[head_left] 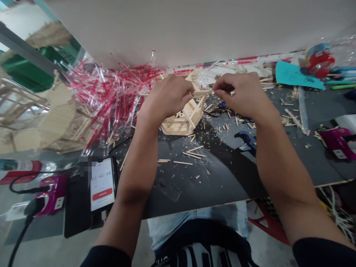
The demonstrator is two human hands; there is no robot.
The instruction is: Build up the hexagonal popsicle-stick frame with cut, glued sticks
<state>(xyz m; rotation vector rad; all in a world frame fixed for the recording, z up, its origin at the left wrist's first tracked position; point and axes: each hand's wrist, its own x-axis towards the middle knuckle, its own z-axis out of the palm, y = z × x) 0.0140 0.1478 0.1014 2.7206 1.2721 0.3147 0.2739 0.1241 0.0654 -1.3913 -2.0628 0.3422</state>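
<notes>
Hexagonal craft-stick frame [183, 124] sits on dark work mat [211, 178] directly below my grip, L hand [167, 97] partly over it, R hand [239, 92] just right of it. Both hands closed on one loose stick [203, 93]: L fingers [189, 87] pinch its left end, R fingers [219, 84] its right end. Stick runs across frame top; can't tell if it touches, contact hidden by L fingers. Two-end pinch looks meant to keep stick level and square to frame, my read only.

Around grip: cut stick offcuts [189, 154] lie loose on mat below. Left of grip, heap of clear wrappers with red stripes [111, 100], pushed off work area by the look of it; further left, stacked stick panels [55, 126]. Right of R hand, blue clamp [246, 139] within reach; far right, magenta power tool [336, 142]. Phone [102, 183] lies left of L forearm, clock digits up, prob. placed for easy reading.
</notes>
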